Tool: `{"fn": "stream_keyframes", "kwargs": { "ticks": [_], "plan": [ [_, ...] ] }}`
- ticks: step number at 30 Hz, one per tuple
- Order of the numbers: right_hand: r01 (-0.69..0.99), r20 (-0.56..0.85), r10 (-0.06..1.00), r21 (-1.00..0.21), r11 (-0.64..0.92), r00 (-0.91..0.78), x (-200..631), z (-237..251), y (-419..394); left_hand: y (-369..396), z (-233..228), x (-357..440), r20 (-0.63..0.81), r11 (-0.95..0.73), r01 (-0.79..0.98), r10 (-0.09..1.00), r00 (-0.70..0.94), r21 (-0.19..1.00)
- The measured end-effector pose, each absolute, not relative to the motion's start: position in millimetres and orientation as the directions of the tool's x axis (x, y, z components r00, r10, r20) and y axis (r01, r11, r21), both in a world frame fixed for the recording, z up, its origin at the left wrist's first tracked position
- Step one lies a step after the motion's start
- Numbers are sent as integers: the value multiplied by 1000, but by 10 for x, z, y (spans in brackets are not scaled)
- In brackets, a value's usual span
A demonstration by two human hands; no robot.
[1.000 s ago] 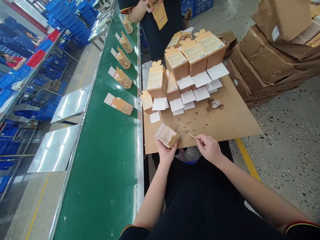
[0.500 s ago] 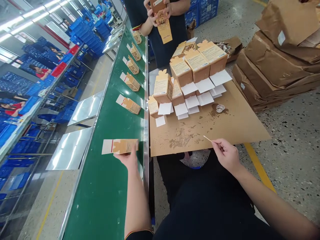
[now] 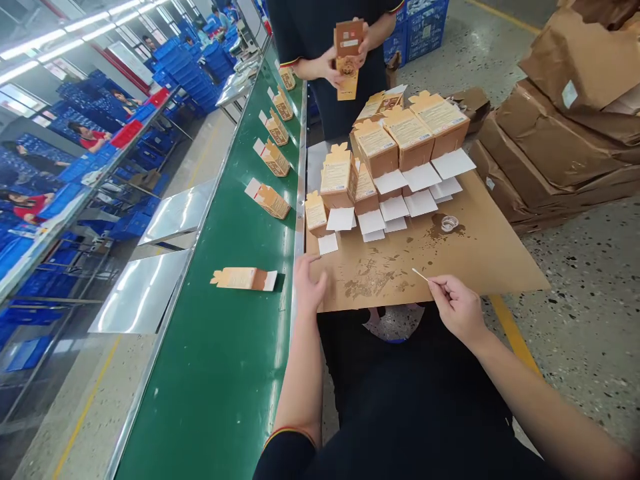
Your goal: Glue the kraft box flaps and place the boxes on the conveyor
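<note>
My left hand [image 3: 309, 285] hovers empty with fingers apart at the left edge of the stained cardboard sheet [image 3: 480, 257], right beside the green conveyor belt [image 3: 220, 373]. A small brown carton [image 3: 243, 278] lies on its side on the belt just left of that hand. My right hand [image 3: 457, 307] pinches a thin wooden stick [image 3: 420, 275] over the sheet's near edge. A stack of brown cartons with white open flaps [image 3: 395, 160] rises at the far part of the sheet, and a small clear cup [image 3: 449, 223] sits in a glue stain.
Several more cartons [image 3: 270, 199] lie spaced along the belt going away. Another person [image 3: 345, 57] stands at the far end holding a carton. Brown paper-wrapped bundles [image 3: 560, 127] pile up on the floor at right. Metal plates [image 3: 143, 290] and blue crates flank the belt's left.
My left hand carried the carton from the cardboard sheet to the belt, let it go there, and has drawn back to the sheet's edge. My right hand keeps the stick, barely moved.
</note>
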State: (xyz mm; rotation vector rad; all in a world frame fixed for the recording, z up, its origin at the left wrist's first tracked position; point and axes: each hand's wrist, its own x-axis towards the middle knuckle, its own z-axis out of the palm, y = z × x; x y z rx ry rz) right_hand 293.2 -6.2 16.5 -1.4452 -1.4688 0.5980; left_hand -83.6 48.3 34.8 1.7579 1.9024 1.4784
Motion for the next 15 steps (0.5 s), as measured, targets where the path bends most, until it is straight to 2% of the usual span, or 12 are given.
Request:
{"fn": "stream_keyframes", "kwargs": {
  "ticks": [3,5,6,7,8,9,11,12,13,15],
  "plan": [
    [489,304,941,-849,199,145,2935,213,-6,880,292,-415,321,-214,588,943,-83,780],
    [492,305,939,-849,192,161,2980,238,-1,997,263,-355,315,-210,556,944,-99,804],
    [494,301,937,-851,180,177,3020,245,-10,1004,263,-421,345,-197,552,922,-178,810],
    [496,297,934,-852,166,198,3071,247,-26,986,278,-555,386,-163,553,867,-315,817],
    [497,298,928,-854,155,224,3131,246,-45,950,313,-751,413,-100,543,766,-492,834],
    [500,301,920,-854,143,251,3195,240,-64,908,368,-996,398,-13,498,617,-678,867],
    [497,315,898,-858,131,306,3315,226,-90,845,522,-1553,250,151,299,278,-927,942],
    [489,320,890,-862,131,326,3362,220,-94,842,605,-1820,129,202,167,189,-973,965],
    [479,320,886,-868,131,336,3398,216,-90,861,678,-2051,64,226,101,167,-984,969],
    [467,313,888,-875,131,336,3430,218,-68,963,767,-2362,-37,259,22,222,-974,966]
  ]
}}
